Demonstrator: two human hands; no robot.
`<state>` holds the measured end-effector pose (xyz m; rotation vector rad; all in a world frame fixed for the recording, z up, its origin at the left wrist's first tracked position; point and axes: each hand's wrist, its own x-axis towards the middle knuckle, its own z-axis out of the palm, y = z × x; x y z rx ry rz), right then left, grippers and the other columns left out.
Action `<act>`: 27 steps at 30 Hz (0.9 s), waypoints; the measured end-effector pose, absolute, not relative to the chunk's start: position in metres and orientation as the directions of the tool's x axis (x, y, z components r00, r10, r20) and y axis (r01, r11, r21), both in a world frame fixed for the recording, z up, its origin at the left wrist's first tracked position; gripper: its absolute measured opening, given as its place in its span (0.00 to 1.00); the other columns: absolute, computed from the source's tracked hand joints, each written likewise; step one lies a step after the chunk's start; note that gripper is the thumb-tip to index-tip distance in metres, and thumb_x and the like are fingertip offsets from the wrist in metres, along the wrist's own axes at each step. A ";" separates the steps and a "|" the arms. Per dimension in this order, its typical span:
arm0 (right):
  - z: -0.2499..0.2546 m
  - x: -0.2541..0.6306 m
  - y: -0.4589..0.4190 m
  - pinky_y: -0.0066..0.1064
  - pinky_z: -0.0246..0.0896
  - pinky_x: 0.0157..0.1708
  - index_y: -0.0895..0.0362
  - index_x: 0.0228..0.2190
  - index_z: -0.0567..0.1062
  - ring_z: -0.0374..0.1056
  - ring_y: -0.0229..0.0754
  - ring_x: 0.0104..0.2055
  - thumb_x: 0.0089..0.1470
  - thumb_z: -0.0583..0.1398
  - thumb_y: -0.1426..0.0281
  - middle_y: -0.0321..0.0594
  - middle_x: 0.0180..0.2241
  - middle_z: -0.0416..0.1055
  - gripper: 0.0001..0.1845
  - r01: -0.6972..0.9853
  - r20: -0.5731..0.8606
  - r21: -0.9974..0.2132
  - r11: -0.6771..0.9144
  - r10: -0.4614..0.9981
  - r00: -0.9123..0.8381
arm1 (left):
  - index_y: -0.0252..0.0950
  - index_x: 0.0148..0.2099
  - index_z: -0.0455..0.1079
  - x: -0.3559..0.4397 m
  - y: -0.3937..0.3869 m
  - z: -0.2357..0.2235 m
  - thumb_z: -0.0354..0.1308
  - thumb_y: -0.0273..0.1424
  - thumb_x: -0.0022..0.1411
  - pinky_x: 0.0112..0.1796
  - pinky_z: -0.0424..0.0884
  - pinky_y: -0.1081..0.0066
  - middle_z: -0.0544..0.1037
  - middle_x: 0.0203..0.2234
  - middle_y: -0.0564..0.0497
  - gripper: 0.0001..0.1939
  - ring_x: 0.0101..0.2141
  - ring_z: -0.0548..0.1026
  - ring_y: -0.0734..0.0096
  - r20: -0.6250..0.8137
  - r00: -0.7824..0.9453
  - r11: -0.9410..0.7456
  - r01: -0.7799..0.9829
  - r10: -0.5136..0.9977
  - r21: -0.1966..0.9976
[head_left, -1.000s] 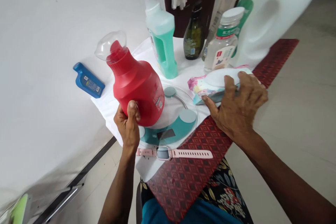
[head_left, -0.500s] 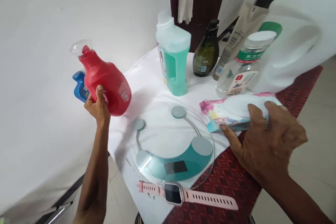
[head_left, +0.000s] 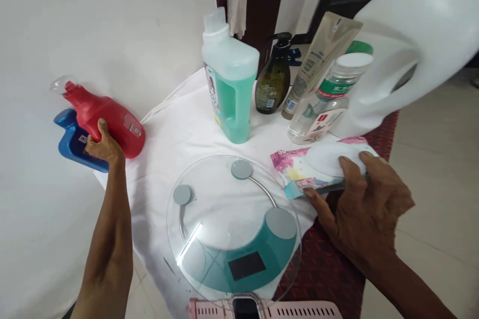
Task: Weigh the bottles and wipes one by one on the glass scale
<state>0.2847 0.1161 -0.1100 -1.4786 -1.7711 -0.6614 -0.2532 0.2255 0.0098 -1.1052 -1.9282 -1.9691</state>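
My left hand (head_left: 105, 147) is wrapped round the handle of a red detergent bottle (head_left: 112, 119) with a clear cap, which tilts left beside the wall. Partly behind that hand is a blue bottle (head_left: 73, 144) at the cloth's left edge. My right hand (head_left: 370, 204) rests on a pack of wet wipes (head_left: 310, 162), fingers over its top and thumb against its near side. Between my hands lies a round glass scale (head_left: 224, 209) with a teal panel and a dark display. A pink-strapped watch (head_left: 299, 310) lies at its near edge, cut off by the frame.
Behind the scale stand a green liquid bottle (head_left: 234, 89), a dark pump bottle (head_left: 273, 79), a beige tube (head_left: 314, 60), a clear plastic bottle (head_left: 318, 109) and a large white jug (head_left: 422, 35). White cloth (head_left: 157, 144) and red patterned cloth (head_left: 329, 259) cover the table.
The red bottle has gone left with my left hand, away from the green bottle, and more of the blue bottle shows. My right hand stays on the wipes. The view has shifted.
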 end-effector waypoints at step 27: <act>-0.103 0.278 0.106 0.68 0.46 0.72 0.55 0.75 0.57 0.54 0.67 0.76 0.70 0.57 0.49 0.62 0.73 0.60 0.42 0.887 0.712 -0.352 0.299 0.701 0.046 | 0.39 0.26 0.61 0.102 0.249 0.033 0.63 0.61 0.63 0.28 0.62 0.70 0.64 0.21 0.54 0.32 0.25 0.63 0.73 0.405 -0.448 -0.339 0.223 0.797 0.914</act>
